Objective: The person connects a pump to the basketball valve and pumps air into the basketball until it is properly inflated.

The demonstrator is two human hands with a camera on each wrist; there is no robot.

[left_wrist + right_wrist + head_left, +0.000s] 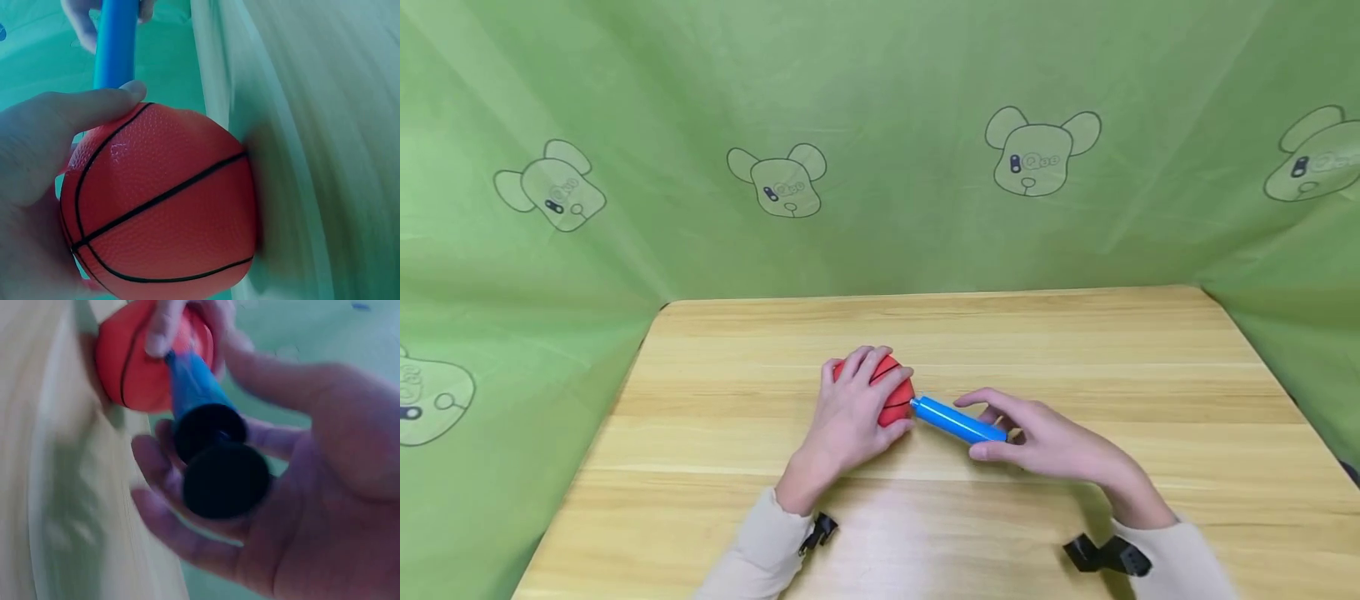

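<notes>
In the head view my left hand (853, 417) grips a small red basketball (897, 410), its fingers spread over the top. The left wrist view shows the thumb pressed along the ball (169, 200), which has black seams and a dented-looking upper edge. A blue hand pump (957, 420) slants right from the ball, with its metal tip meeting the ball's side. My right hand (1037, 435) loosely curls its fingers round the pump's handle end. In the right wrist view the black round handle (226, 481) stands slightly out from the barrel, near the palm, with the thumb held off it.
Both hands work over a light wooden table (760, 333). Behind it and at its sides hangs a green cloth (895, 233) printed with bear heads. Black wrist mounts sit by the beige sleeves (763, 546).
</notes>
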